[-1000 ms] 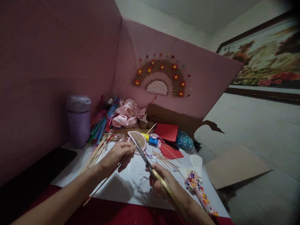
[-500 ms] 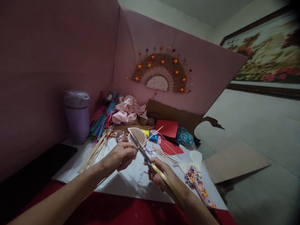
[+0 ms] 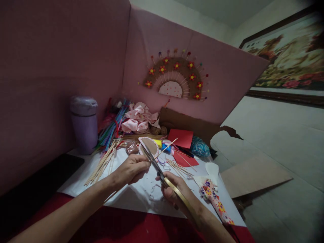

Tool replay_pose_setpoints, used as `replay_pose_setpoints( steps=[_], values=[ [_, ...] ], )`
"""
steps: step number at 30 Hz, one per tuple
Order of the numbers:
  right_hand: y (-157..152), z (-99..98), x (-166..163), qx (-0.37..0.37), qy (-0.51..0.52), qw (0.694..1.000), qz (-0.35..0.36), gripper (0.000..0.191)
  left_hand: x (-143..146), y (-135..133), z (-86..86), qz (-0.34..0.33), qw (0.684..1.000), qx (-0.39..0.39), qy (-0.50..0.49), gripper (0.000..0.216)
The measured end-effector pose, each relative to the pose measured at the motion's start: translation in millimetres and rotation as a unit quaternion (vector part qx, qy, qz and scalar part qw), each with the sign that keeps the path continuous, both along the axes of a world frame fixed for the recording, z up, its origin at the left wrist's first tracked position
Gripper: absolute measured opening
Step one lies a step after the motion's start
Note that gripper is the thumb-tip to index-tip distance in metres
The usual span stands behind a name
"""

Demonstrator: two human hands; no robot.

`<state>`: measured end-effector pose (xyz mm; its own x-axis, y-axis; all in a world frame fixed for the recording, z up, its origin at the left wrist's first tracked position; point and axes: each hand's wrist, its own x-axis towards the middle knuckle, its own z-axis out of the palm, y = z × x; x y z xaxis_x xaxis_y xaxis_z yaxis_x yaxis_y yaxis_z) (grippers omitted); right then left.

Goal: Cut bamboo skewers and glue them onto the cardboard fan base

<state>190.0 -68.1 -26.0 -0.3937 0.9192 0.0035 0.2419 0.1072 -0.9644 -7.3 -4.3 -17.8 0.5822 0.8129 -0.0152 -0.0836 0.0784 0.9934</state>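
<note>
Pinched in my left hand [image 3: 136, 167] is a thin wooden skewer [image 3: 167, 147], its far end pointing up and right and its near end trailing below my wrist. My right hand [image 3: 172, 190] is closed around the yellow handles of a pair of scissors [image 3: 153, 160]. The scissor blades cross the skewer just beyond my left fingertips; whether they have cut into it I cannot tell. Behind the blades lies a half-round cardboard piece [image 3: 151, 146] with a pale pink edging. White paper [image 3: 124, 199] lies beneath both hands.
Loose skewers [image 3: 102, 165] lie left, more [image 3: 178, 167] right. At the back are a purple tumbler [image 3: 84, 126], pink cloth [image 3: 138, 118], blue yarn [image 3: 199, 146] and red card [image 3: 181, 138]. A flower-patterned glue gun-like object [image 3: 215, 200] lies right. A decorated fan [image 3: 174, 76] hangs on the pink board.
The view has shifted very slightly. My hands, the skewer and the scissors keep nearly the same position, with the blades still across the skewer.
</note>
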Motion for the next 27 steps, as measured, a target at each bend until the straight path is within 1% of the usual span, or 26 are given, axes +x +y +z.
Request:
replay_pose_setpoints(
  steps=[5,7,8,10,12,14,15,17,18,19,20,21,23,25,27],
  values=[
    [2.3,-9.1,0.9,-0.005,0.018,1.000,-0.006,0.064,1.4,-0.2,-1.5,-0.001,1.000,0.015,0.017,0.024],
    [3.3,-11.2,0.9,-0.008,0.031,0.999,-0.013,0.064,2.1,1.2,-1.9,0.001,0.999,0.036,0.028,0.025],
    [3.7,-12.0,0.7,-0.008,0.036,0.999,-0.019,0.063,2.4,1.7,-2.1,0.005,0.998,0.059,0.036,0.026],
    [4.1,-13.7,-0.2,0.005,0.037,0.999,-0.038,0.062,2.9,1.7,-2.9,0.029,0.987,0.142,0.071,0.027],
    [4.0,-16.3,-1.9,0.024,0.029,0.998,-0.060,0.058,3.6,0.0,-4.9,0.080,0.956,0.250,0.134,0.029],
    [3.3,-19.1,-4.4,0.039,0.019,0.996,-0.083,0.054,4.2,-3.0,-8.4,0.148,0.906,0.343,0.199,0.028],
    [2.6,-20.2,-6.0,0.043,0.013,0.995,-0.093,0.052,4.4,-4.7,-10.3,0.180,0.880,0.378,0.224,0.026],
    [0.7,-20.8,-9.3,0.050,0.003,0.993,-0.106,0.052,4.0,-7.9,-13.3,0.221,0.838,0.428,0.257,0.022],
    [-0.4,-20.0,-11.0,0.056,0.000,0.992,-0.109,0.052,3.4,-9.2,-13.9,0.228,0.824,0.444,0.267,0.021],
    [-1.7,-18.4,-12.6,0.059,-0.001,0.992,-0.108,0.053,2.6,-10.2,-13.5,0.228,0.818,0.452,0.272,0.021],
    [-2.9,-16.2,-14.1,0.060,0.001,0.993,-0.105,0.054,1.8,-11.0,-12.1,0.223,0.821,0.450,0.271,0.021],
    [-4.0,-13.7,-15.4,0.057,0.004,0.993,-0.101,0.054,1.0,-11.4,-9.7,0.215,0.832,0.438,0.263,0.022],
    [-5.6,-9.0,-17.3,0.044,0.006,0.995,-0.093,0.054,-0.5,-11.1,-2.9,0.196,0.871,0.386,0.232,0.026],
    [-6.0,-7.4,-17.7,0.035,-0.004,0.995,-0.090,0.054,-1.7,-9.5,4.6,0.159,0.923,0.300,0.181,0.029],
    [-5.5,-10.0,-16.5,0.041,-0.017,0.995,-0.091,0.053,-3.6,-6.7,10.1,0.102,0.970,0.181,0.129,0.029]
  ],
)
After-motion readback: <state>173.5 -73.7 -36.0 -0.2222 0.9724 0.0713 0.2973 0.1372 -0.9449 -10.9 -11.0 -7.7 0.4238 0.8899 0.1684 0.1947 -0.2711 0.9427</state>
